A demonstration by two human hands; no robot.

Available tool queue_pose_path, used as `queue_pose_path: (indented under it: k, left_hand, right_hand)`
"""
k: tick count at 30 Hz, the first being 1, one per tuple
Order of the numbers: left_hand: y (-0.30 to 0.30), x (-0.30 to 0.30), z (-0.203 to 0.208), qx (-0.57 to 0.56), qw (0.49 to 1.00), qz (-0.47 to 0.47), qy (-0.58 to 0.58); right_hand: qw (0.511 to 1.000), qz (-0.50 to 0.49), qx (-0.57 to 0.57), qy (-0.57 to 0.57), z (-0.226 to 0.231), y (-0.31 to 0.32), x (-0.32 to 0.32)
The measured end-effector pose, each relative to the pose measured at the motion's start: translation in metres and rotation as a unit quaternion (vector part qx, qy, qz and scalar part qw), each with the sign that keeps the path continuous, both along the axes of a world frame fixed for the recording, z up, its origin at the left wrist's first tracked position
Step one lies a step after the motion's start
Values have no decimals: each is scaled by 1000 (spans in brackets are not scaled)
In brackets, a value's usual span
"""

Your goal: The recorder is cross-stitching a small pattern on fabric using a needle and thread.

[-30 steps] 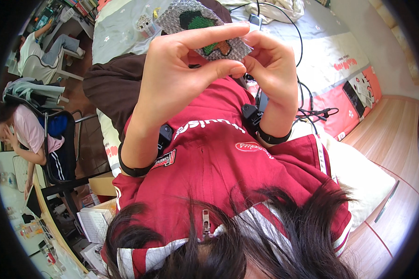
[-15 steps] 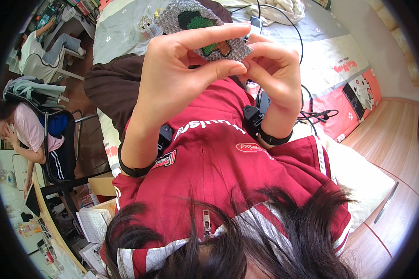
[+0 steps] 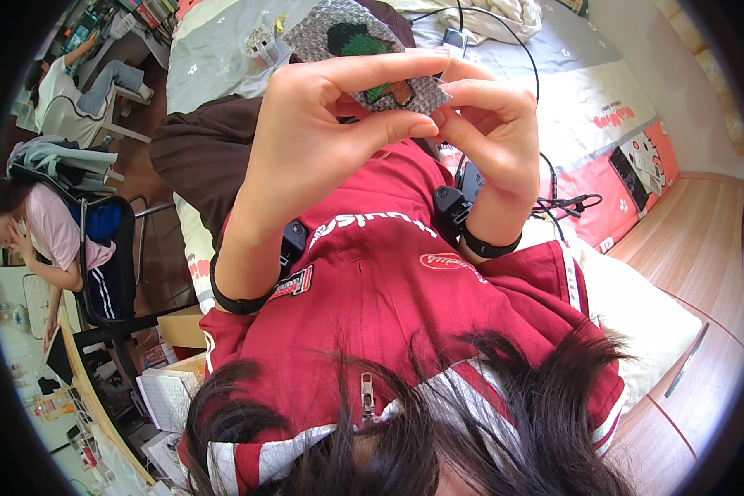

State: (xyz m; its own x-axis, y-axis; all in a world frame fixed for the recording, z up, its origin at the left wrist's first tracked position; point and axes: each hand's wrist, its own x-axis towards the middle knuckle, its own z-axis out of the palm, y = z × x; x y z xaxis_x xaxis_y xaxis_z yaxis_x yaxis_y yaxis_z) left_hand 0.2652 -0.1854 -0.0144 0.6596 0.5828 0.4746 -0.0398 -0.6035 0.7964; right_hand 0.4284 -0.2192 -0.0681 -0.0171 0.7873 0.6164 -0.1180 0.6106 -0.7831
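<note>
A stiff-looking grey piece of stitched canvas (image 3: 362,43) with a green, black and orange pattern is held up in front of me. My left hand (image 3: 310,124) grips it, thumb along the near edge and index finger across its face. At its right corner, my right hand (image 3: 496,124) has thumb and fingertips pinched together. Whether a needle or thread sits in that pinch is too small to tell. The two hands nearly touch at the fingertips. Part of the canvas is hidden behind my left fingers.
I recline on a bed with a grey and white sheet (image 3: 579,99). A clear tub of small items (image 3: 260,50) stands beyond my left hand. Black cables (image 3: 570,202) lie to the right. At far left, one person (image 3: 54,223) sits at a desk; another sits farther back.
Both hands and the canvas have shifted slightly down and to the right. The grip of each hand looks the same.
</note>
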Motion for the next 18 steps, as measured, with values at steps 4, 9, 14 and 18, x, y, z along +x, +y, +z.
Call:
queue_pose_path:
  k: [4,9,14,18]
  left_hand:
    - [-1,0,1,-18,999,11,35]
    - [0,1,-1,0,1000,-12,-2]
    - [-2,0,0,-10,1000,-16,-11]
    - [0,0,-1,7,999,-25,-24]
  right_hand:
    - [1000,-7,20,-8,-2,2,1]
    - [999,33,26,33,0,1,-3]
    - [996,60,34,63,-2,2,-4]
    - [995,68,31,60,-1,1,-3]
